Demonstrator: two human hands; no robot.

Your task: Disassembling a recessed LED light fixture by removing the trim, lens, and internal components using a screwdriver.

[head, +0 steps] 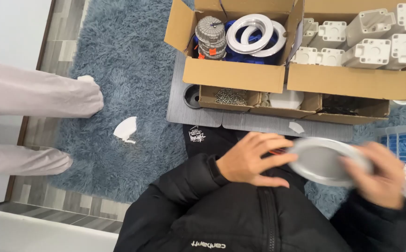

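While both hands grip one round grey disc (326,161) over the lap, left hand (252,158) curled on its near rim, right hand (380,175) closed on the far rim, white rings (254,33) and white brackets (375,37) sit boxed, apparently unused.

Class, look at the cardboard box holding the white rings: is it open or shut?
Open. The cardboard box has its flaps folded outward, so the white rings and grey round parts inside show.

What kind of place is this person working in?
Probably a room at home used for assembly work: a shaggy blue rug on the floor, open cardboard boxes of parts, and a small box of screws.
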